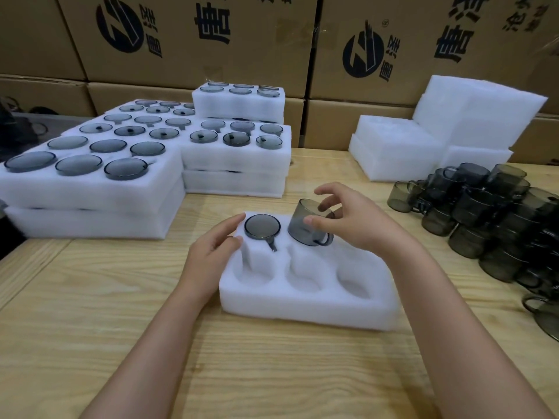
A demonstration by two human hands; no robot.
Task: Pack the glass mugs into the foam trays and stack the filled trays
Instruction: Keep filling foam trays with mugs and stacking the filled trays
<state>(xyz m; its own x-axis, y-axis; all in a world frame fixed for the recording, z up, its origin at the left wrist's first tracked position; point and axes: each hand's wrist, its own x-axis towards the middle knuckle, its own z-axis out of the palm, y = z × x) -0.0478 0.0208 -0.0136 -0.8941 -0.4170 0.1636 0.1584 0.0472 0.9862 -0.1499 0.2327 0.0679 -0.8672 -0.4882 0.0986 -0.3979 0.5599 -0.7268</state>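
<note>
Smoked glass, hard, slick and breakable, is what the mug (308, 226) is judged to be as it is held tilted by its wall in the right hand (348, 220) above a back pocket of the soft foam tray (305, 306), steadied by the open left hand (211, 252).

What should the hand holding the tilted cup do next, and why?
Probably straighten the tilted mug and push it down into its hole. The right hand holds it only partly in the foam tray, while the neighbouring mug already sits deep and the left hand steadies the tray.
</note>
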